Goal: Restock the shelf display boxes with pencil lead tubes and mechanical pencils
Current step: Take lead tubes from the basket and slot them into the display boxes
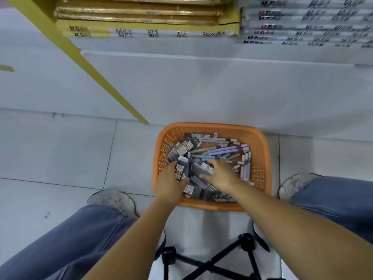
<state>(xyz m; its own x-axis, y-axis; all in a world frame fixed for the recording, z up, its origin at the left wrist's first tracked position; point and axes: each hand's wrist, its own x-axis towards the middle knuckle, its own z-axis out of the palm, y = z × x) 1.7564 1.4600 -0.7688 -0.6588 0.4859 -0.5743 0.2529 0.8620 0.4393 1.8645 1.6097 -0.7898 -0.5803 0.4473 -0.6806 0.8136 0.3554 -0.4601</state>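
An orange plastic basket (pixel 260 146) stands on the floor between my feet. Inside lie several dark grey pencil lead tubes (pixel 183 147) with white labels on the left side, and several pastel mechanical pencils (pixel 224 150) on the right. My left hand (pixel 168 181) grips a few lead tubes (pixel 181 168) upright at the basket's left side. My right hand (pixel 219 174) reaches into the middle of the pile, its fingers curled over another grey lead tube (pixel 201 166).
A white shelf base (pixel 201 87) runs across just behind the basket. Above it lie stacked gold-edged packs (pixel 141 15) and silver labelled packs (pixel 302 23). A yellow upright (pixel 90 63) slants on the left. My legs and shoes flank a black folding stool (pixel 212 261).
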